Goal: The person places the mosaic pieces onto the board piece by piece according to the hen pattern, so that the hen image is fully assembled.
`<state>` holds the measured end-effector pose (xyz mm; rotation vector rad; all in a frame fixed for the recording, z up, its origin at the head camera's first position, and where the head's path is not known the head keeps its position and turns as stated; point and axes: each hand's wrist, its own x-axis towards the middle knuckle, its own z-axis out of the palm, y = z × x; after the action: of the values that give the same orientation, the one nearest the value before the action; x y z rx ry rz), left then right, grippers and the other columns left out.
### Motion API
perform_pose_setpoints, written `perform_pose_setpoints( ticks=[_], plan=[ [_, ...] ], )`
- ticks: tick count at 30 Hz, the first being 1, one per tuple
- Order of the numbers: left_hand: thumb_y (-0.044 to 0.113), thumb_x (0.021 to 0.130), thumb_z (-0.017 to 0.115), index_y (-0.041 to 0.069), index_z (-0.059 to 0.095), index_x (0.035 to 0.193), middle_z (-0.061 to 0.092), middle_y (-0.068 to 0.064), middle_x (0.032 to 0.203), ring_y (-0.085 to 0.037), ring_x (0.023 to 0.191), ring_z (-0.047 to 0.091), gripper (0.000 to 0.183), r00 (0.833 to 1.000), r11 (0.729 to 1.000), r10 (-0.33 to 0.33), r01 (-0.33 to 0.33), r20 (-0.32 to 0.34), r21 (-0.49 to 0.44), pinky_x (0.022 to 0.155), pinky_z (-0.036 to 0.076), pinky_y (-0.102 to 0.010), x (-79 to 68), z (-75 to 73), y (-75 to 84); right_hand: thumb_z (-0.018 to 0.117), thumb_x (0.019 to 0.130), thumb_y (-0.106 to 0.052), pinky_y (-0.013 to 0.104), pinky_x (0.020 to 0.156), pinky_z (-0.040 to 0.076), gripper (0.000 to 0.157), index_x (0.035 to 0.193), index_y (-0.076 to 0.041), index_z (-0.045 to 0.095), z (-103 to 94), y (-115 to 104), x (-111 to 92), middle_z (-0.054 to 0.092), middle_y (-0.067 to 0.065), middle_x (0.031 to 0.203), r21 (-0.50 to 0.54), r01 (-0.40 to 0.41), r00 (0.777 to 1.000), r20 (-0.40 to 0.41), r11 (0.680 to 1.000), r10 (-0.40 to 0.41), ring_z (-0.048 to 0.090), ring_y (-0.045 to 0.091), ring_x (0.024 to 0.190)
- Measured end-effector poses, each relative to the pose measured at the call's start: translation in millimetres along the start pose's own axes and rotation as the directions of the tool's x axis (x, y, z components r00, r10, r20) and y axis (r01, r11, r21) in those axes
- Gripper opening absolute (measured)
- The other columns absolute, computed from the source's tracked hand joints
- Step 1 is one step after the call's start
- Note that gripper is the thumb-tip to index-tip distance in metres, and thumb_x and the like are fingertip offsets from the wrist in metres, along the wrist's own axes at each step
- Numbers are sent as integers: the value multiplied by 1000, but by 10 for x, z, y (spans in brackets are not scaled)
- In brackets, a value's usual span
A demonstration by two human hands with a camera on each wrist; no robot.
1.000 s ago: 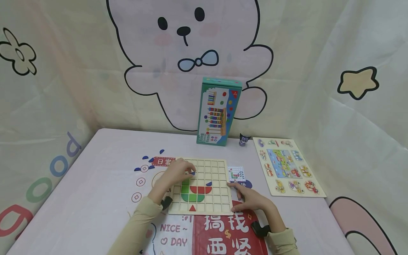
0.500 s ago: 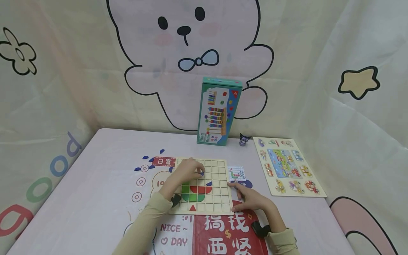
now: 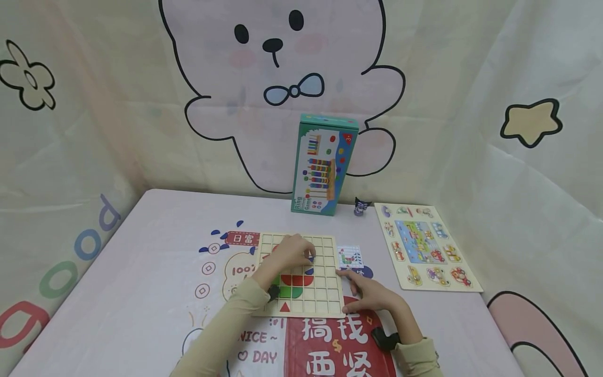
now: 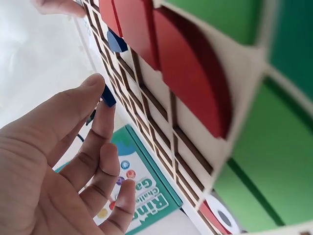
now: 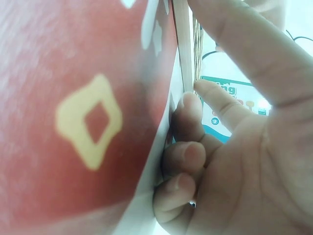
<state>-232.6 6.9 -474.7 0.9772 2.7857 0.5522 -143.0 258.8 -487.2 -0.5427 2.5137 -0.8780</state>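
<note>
My left hand (image 3: 293,252) hovers over the gridded wooden board (image 3: 325,301), pinching a small blue curved piece (image 4: 108,95) between thumb and index finger. Its other fingers curl loosely, holding nothing. Just below the fingertips, another blue piece (image 4: 116,42) sits in the grid. Red pieces (image 3: 298,280) and green pieces (image 3: 291,292) lie together in the board, and a red triangle (image 3: 285,307) is near its front edge. At the board's right edge my right hand (image 3: 374,294) touches it with spread thumb and index finger. The left forearm hides part of the board.
Several loose blue pieces (image 3: 215,232) lie left of the board. A pattern card (image 3: 350,257) rests at its right. Behind stand a green box (image 3: 324,167) and a small dark figurine (image 3: 361,206). An animal picture puzzle board (image 3: 426,246) lies at the right.
My left hand has moved rightward across the board with the blue piece in its fingertips. Red at the board's upper left is now partly visible. The right hand stays still at the edge.
</note>
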Motion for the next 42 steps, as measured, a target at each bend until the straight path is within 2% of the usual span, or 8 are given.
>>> perform_pose_setpoints(
  ticks=[7,20,29,35,42],
  plan=[
    [25,82,69,24,72,94,63,11,81,-10,85,49,13,1000,1000,-3,3,21,0,89,37,-38,116,23,95,78,70,-38,22,52,33,84,141,-20,37,-1,-4,-3,44,5,82,0,-4,1000,-1,1000,4,37,11,63],
    [22,80,70,22,72,91,60,10,75,-11,78,48,11,1000,1000,0,0,18,13,81,37,-35,223,74,155,78,70,-39,22,53,34,84,140,-20,37,6,5,-1,44,4,82,10,-9,1000,3,1000,9,38,12,64],
    [24,79,72,22,71,87,61,10,76,-11,79,47,9,999,999,-41,42,5,-12,84,37,-36,225,90,149,78,70,-39,22,54,34,85,141,-19,36,-2,-8,-5,44,5,83,13,-15,1000,8,1000,15,40,12,66],
    [23,80,70,20,73,87,65,9,80,-12,82,50,8,998,998,-61,61,28,-6,88,38,-38,205,47,145,78,71,-38,23,54,35,85,142,-18,35,-4,-15,0,44,5,83,10,-4,1000,8,1000,4,40,13,67],
    [14,81,67,17,74,91,68,6,89,-9,77,52,12,998,998,-38,41,59,-49,85,44,-30,213,64,165,78,70,-41,22,55,34,85,141,-22,36,10,17,6,45,3,83,-3,-22,1000,3,1000,22,40,11,66]
  ],
)
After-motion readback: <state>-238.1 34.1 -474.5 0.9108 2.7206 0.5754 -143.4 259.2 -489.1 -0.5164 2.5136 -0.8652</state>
